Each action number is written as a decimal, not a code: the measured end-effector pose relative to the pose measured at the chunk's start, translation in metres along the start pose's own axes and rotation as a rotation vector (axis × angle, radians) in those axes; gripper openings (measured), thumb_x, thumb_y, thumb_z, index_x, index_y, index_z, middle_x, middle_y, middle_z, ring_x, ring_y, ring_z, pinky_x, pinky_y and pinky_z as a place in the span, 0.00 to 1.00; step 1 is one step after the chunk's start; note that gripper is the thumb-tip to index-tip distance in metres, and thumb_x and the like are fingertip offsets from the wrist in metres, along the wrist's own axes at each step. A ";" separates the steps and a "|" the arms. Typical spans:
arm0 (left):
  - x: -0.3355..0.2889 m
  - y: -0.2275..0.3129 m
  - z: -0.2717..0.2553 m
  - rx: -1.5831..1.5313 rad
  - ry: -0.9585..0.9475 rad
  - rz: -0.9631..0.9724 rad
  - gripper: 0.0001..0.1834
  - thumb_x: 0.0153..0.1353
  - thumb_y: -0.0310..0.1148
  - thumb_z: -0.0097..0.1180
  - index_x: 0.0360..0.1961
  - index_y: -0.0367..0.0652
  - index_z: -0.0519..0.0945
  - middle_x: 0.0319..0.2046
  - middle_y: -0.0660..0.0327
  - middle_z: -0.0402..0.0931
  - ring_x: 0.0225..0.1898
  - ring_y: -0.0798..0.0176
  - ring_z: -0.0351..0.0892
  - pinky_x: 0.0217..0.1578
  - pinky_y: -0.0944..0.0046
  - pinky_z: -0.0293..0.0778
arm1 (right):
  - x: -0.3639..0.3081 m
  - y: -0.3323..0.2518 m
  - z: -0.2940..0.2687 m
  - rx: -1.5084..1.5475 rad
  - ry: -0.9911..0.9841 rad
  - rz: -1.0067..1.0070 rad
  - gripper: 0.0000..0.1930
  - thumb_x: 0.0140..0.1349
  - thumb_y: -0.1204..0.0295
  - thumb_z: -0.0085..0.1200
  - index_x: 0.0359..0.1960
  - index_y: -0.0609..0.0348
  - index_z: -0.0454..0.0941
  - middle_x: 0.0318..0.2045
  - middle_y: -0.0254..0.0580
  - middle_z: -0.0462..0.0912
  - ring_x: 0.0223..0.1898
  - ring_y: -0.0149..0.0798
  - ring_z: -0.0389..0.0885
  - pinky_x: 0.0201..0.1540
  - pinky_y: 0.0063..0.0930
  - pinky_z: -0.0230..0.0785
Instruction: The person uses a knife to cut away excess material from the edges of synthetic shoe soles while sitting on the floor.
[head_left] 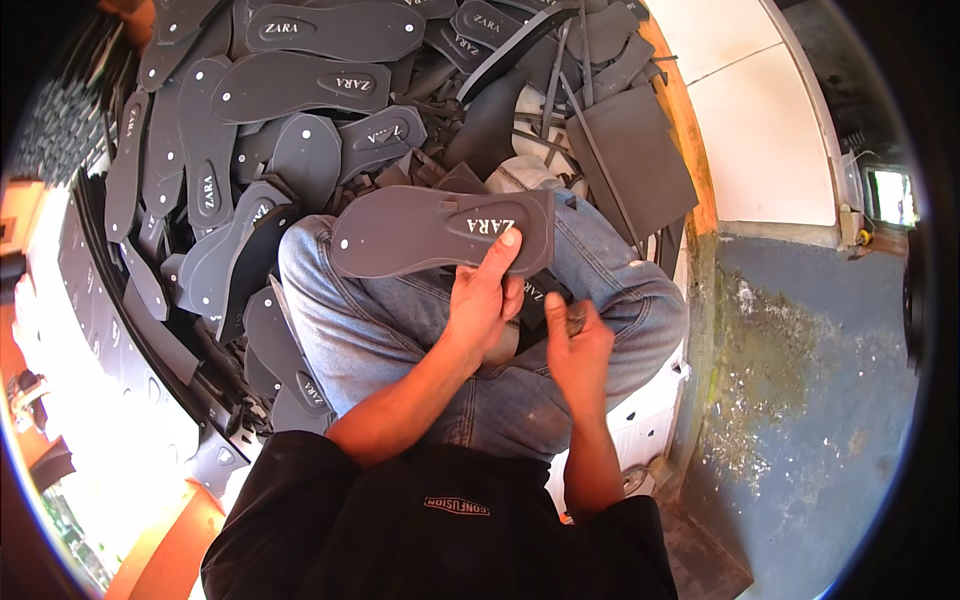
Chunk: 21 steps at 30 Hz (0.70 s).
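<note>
Head view, left hand (483,300) gripping grey sole (440,232), long axis sideways, toe left

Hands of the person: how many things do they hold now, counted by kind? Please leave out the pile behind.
Grey sandal sole: 1, in the left hand
Small dark object, kind unclear: 1, in the right hand
Total: 2

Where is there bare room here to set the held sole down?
Little. The left hand grips a dark grey foam sandal sole over the jeans-clad lap, the only bare patch. Ahead and left, the heap of cut soles is crowded.
</note>
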<state>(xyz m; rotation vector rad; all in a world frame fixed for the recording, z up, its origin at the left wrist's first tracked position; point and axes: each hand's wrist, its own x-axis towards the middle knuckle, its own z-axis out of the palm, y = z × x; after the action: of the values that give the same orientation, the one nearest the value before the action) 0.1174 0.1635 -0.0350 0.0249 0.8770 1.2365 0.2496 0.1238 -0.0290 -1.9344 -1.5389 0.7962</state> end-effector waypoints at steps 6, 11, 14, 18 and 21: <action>0.011 0.011 0.003 -0.014 0.039 0.013 0.12 0.59 0.41 0.59 0.33 0.49 0.70 0.24 0.70 0.66 0.16 0.75 0.59 0.14 0.74 0.53 | -0.008 0.012 0.016 -0.144 -0.036 0.006 0.21 0.61 0.60 0.53 0.16 0.63 0.67 0.11 0.53 0.71 0.17 0.60 0.72 0.21 0.46 0.61; 0.014 0.011 0.003 -0.015 0.041 0.013 0.12 0.59 0.41 0.59 0.33 0.49 0.71 0.24 0.70 0.67 0.16 0.75 0.59 0.13 0.74 0.54 | -0.007 0.012 0.018 -0.159 -0.030 -0.013 0.21 0.61 0.61 0.53 0.16 0.62 0.66 0.11 0.52 0.71 0.16 0.59 0.72 0.21 0.47 0.60; 0.014 0.011 0.002 -0.012 0.047 0.009 0.11 0.59 0.41 0.59 0.33 0.49 0.71 0.23 0.70 0.67 0.15 0.75 0.59 0.13 0.74 0.54 | -0.007 0.012 0.020 -0.169 -0.034 -0.007 0.20 0.61 0.62 0.53 0.16 0.63 0.67 0.11 0.53 0.71 0.17 0.59 0.72 0.21 0.47 0.61; 0.012 0.010 -0.005 0.017 0.002 0.000 0.11 0.59 0.39 0.59 0.32 0.48 0.71 0.20 0.70 0.66 0.14 0.75 0.58 0.13 0.74 0.54 | -0.008 0.010 0.024 -0.168 -0.058 0.045 0.18 0.60 0.63 0.52 0.18 0.63 0.68 0.12 0.54 0.72 0.19 0.60 0.74 0.23 0.48 0.63; 0.011 0.005 -0.015 -0.007 -0.010 -0.002 0.10 0.59 0.38 0.59 0.31 0.47 0.71 0.17 0.70 0.64 0.13 0.76 0.58 0.13 0.74 0.53 | -0.009 0.007 0.032 -0.169 -0.059 0.064 0.15 0.59 0.65 0.52 0.19 0.63 0.69 0.13 0.56 0.73 0.20 0.61 0.75 0.25 0.49 0.64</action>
<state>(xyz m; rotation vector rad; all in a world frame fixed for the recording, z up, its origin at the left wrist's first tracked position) 0.1053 0.1676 -0.0496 0.0241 0.8641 1.2370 0.2292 0.1156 -0.0544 -2.1080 -1.6326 0.7790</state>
